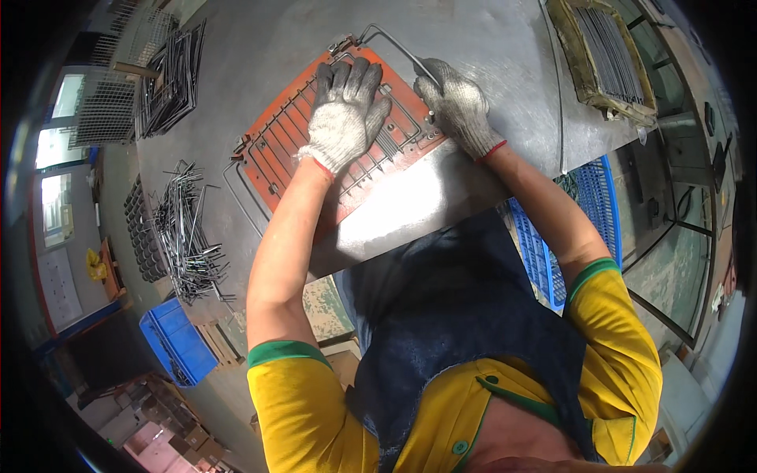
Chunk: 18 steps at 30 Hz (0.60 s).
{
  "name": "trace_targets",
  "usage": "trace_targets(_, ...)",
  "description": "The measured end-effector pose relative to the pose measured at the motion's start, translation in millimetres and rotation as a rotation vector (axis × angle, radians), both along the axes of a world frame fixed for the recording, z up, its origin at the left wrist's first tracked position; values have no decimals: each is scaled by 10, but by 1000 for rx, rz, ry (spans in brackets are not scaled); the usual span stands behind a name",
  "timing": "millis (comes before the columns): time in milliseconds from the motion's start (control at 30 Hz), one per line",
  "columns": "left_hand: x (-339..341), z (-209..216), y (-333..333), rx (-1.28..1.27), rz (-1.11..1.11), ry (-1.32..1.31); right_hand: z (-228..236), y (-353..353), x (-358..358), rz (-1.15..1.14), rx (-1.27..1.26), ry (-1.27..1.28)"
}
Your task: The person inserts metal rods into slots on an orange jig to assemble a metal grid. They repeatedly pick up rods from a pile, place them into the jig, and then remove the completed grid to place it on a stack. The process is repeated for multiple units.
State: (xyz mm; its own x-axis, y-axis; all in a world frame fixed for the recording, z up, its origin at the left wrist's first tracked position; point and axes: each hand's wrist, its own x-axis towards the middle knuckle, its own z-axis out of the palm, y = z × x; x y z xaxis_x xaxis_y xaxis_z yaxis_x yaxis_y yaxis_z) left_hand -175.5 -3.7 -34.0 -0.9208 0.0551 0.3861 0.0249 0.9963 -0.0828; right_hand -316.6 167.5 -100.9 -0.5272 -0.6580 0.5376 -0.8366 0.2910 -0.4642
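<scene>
A flat orange-red jig plate (pixel 293 112) lies at a slant on the grey metal table, with a grid of thin metal wires (pixel 272 146) laid across it. My left hand (pixel 343 114), in a whitish knit glove with dark fingers, rests flat on the wires with its fingers stretched out. At the plate's right end, my right hand (pixel 461 106), gloved alike, has its fingers closed round a bent metal rod handle (pixel 394 43) hinged at the plate's far corner. A similar bent rod (pixel 243 193) lies at the plate's left end, apart from both hands. My palms hide part of the grid.
Loose bent wires (pixel 188 236) pile up at the table's left edge, with dark wire frames (pixel 169 83) stacked farther back. A tray of straight rods (pixel 607 55) stands at the far right. Blue crates (pixel 177 343) sit below the table on both sides.
</scene>
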Motion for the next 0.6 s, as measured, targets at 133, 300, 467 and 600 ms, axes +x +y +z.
trace_targets(133, 248, 124, 6, 16, 61, -79, 251, 48, 81, -34, 44, -352)
trace_targets(300, 812, 270, -107, 2, 161, -174, 303, 50, 102, -51, 74, -468)
trace_targets(467, 920, 428, -126, -21, 236, -98, 139, 38, 39, -66, 56, -328)
trace_targets(600, 607, 404, 37, -38, 174, -85, 310, 59, 107, -30, 46, -412)
